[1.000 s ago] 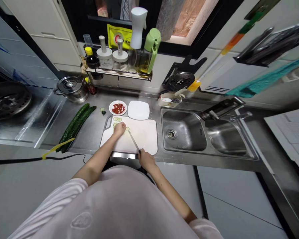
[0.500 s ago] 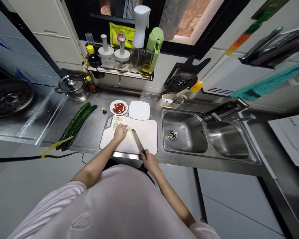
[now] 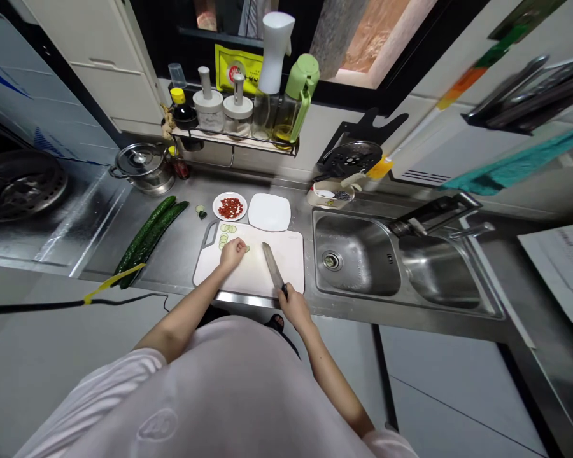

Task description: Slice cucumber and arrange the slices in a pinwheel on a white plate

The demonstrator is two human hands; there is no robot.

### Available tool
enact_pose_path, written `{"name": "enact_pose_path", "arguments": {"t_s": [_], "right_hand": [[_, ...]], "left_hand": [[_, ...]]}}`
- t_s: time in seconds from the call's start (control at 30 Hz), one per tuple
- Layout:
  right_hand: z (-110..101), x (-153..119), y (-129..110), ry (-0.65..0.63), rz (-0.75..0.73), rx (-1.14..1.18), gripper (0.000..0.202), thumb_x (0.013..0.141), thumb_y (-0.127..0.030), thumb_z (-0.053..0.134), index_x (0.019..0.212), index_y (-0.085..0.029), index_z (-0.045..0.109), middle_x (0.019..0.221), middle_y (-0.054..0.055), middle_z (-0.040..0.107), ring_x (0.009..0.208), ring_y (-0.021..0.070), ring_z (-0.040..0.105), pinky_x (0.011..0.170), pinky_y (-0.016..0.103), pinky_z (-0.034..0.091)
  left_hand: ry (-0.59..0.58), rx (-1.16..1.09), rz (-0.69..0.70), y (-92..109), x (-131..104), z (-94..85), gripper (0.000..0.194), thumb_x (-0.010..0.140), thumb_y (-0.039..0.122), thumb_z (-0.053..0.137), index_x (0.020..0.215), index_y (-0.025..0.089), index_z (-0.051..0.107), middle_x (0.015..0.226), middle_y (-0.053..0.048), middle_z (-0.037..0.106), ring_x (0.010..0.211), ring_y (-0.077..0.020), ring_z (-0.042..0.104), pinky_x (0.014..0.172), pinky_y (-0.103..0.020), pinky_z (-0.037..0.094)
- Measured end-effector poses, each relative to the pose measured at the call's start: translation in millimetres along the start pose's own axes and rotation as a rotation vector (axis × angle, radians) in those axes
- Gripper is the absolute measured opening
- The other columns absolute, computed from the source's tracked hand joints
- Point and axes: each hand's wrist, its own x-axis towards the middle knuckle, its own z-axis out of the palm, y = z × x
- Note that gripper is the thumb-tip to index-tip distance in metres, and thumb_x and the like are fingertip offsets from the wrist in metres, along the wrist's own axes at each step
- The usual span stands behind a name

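Brushed steel is laid across the whole counter (image 3: 176, 254), streaked with reflections, below pale walls and a dark-framed window; with the middle of the white cutting board (image 3: 255, 273) taken as the clock's centre, a yellow pouch (image 3: 219, 69) is propped at twelve, its red round emblem and dark lettering too small to be read; a faint mark at the board's two o'clock corner cannot be read either, nor can the raised oval badge (image 3: 158, 425) on the shirt at seven. Round white-lidded jars (image 3: 211, 117) and a green-topped oil bottle (image 3: 303, 76) are lined up on a narrow shelf (image 3: 210, 138) below the pouch; a smooth double sink (image 3: 363, 267) is set at three, and a lidded metal pot (image 3: 153, 184) is seen at ten. Two bumpy, dark green cucumbers (image 3: 146, 238) are laid between nine and ten; chopped red pieces are held on a round plate (image 3: 216, 207) at eleven, beside a rounded-square plate (image 3: 269, 212) at one. Thin, pale cucumber slices (image 3: 228, 228) are grouped toward the board's ten o'clock; a single slice (image 3: 247, 249) is met by the fingertips of the left hand (image 3: 232, 253), whose fingers are bunched, though whether it is pinched cannot be told; at four, the knife (image 3: 273, 268) is gripped by its black handle, the fingers of the right hand (image 3: 295, 304) closed round it, its blade angled toward twelve.
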Motion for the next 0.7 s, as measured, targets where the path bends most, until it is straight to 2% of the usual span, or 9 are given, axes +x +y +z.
{"name": "enact_pose_path", "arguments": {"t_s": [0.2, 0.43, 0.57, 0.7], "right_hand": [[2.9, 1.7, -2.2, -0.013, 0.010, -0.014, 0.035, 0.097, -0.045, 0.029, 0.107, -0.019, 0.050, 0.087, 0.009, 0.066, 0.081, 0.0197, 0.060, 0.062, 0.025, 0.028], [2.4, 4.4, -5.8, -0.029, 0.016, -0.021, 0.037, 0.097, -0.047, 0.027, 0.107, -0.020, 0.050, 0.089, 0.008, 0.066, 0.082, 0.0195, 0.061, 0.062, 0.025, 0.029], [1.4, 6.0, -9.3, -0.031, 0.034, -0.038, 0.036, 0.096, -0.047, 0.029, 0.106, -0.020, 0.051, 0.090, 0.008, 0.066, 0.083, 0.0199, 0.061, 0.062, 0.025, 0.029], [-1.1, 5.3, -12.8, -0.029, 0.044, -0.042, 0.037, 0.097, -0.047, 0.028, 0.107, -0.019, 0.051, 0.090, 0.009, 0.066, 0.084, 0.0200, 0.061, 0.063, 0.026, 0.030]], "left_hand": [[0.074, -0.097, -0.098, -9.8, -18.0, -13.1, 0.011, 0.075, 0.031, 0.059, 0.079, 0.020, 0.060, 0.070, 0.002, 0.061, 0.064, -0.0109, 0.056, 0.063, -0.022, 0.042], [0.210, 0.024, -0.152, -34.5, -26.5, -39.7, 0.012, 0.076, 0.030, 0.056, 0.082, 0.021, 0.060, 0.070, 0.002, 0.062, 0.065, -0.0118, 0.056, 0.063, -0.022, 0.039], [0.202, 0.129, -0.177, -39.1, -25.4, -47.2, 0.011, 0.077, 0.026, 0.053, 0.085, 0.022, 0.060, 0.073, 0.000, 0.063, 0.068, -0.0135, 0.057, 0.064, -0.023, 0.039], [0.162, 0.250, -0.160, -35.4, -26.0, -50.6, 0.014, 0.078, 0.023, 0.051, 0.088, 0.023, 0.061, 0.079, -0.001, 0.065, 0.076, -0.0155, 0.058, 0.069, -0.025, 0.039]]}}
